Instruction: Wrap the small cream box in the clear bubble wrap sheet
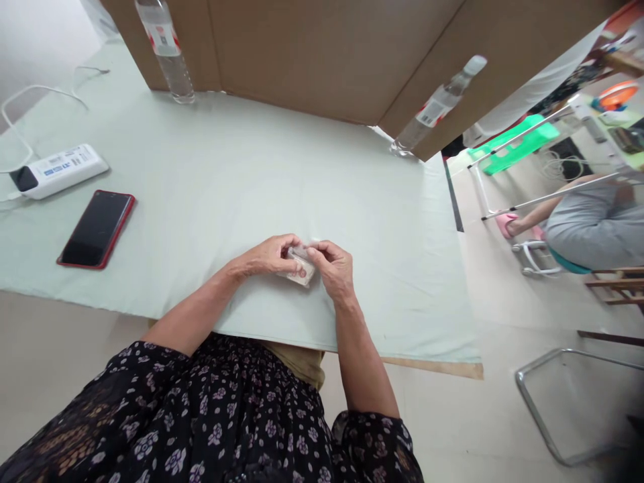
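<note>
A small pale packet (304,274) is between my two hands, just above the light green tablecloth near the table's front edge. My left hand (276,256) wraps round its left side, with the thumb across its face. At its upper right corner, my right hand (333,267) is closed, thumb and forefinger pinching the edge or a thin, greyish piece there. What exactly that pinch holds is too small to make out. The print on the packet is blurred.
A red-cased phone (95,229) and a white device (63,172) with a cable lie at the left. Brown cardboard panels (312,54) stand at the back, with a left bottle (171,57) and a right bottle (435,111) before them. A seated person (594,225) is at the right.
</note>
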`<action>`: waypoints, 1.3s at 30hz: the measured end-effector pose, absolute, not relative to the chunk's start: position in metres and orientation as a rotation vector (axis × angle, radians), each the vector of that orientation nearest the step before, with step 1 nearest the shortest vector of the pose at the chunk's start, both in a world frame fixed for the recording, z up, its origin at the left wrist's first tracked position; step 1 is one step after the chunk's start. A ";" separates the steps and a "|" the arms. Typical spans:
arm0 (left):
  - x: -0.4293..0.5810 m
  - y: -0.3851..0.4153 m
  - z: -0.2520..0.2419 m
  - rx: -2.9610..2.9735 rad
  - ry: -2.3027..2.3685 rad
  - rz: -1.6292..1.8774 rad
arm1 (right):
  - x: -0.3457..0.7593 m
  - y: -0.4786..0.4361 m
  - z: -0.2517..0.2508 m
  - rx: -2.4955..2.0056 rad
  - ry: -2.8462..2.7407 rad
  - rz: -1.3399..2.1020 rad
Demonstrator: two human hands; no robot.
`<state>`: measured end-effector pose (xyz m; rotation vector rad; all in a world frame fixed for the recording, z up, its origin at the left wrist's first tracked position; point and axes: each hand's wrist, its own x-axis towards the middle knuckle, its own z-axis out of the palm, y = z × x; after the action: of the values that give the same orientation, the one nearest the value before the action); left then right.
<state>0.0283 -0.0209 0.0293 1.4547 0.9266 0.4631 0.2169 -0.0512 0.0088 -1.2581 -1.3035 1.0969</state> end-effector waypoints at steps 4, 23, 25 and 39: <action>0.029 -0.021 0.031 1.517 0.934 0.442 | 0.212 -0.051 0.008 -1.283 -1.284 1.007; 0.028 -0.019 0.029 1.295 0.961 0.573 | 0.208 -0.061 0.015 -1.251 -1.480 0.787; 0.028 -0.019 0.029 1.281 0.966 0.581 | 0.207 -0.061 0.015 -1.256 -1.494 0.767; 0.022 -0.015 0.017 1.250 0.932 0.648 | 0.212 -0.059 0.013 -1.199 -1.751 0.578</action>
<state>0.0216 -0.0150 0.0172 1.2499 0.9324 0.6484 0.2118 -0.0591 0.0126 -1.1992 -1.7511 0.5781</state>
